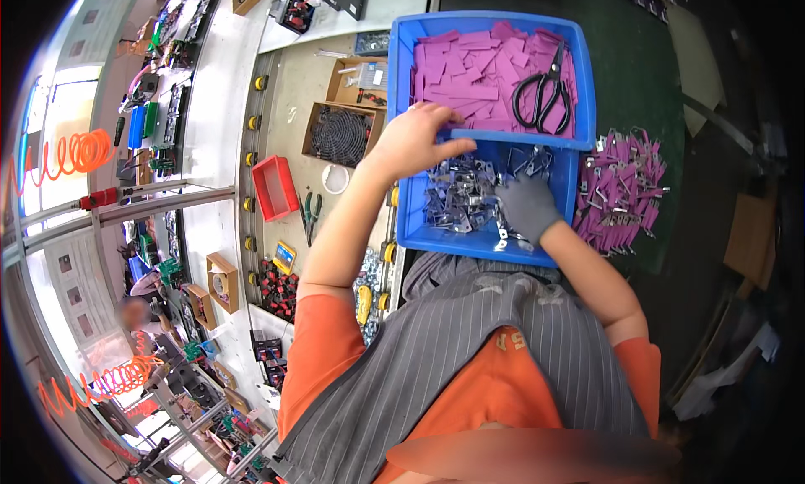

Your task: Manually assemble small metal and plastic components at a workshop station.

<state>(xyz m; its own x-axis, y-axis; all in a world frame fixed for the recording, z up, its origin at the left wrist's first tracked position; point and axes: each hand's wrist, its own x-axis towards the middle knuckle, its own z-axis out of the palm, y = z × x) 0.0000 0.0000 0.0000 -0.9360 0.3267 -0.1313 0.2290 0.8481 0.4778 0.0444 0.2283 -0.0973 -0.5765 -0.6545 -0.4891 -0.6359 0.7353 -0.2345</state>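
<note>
My bare left hand [418, 140] is at the near left corner of the upper blue bin [490, 18]. Its thumb and fingers are spread apart at the bin's rim, with no held piece visible. Flat purple strips [461, 73] fill that bin, and black-handled scissors [543, 94] lie on top of them. My right hand [528, 207], in a grey glove, reaches into the lower blue bin [478, 247] among shiny metal brackets [457, 195]. Its fingertips are lost among the brackets, so a grip cannot be made out.
Right of the bins lies a pile of metal brackets with purple strips [625, 190]. On the bench at left are a red tray [274, 188], green-handled pliers [311, 215], a white round container [335, 179] and a box of black coiled parts [340, 137]. Orange coiled hoses [80, 153] hang farther left.
</note>
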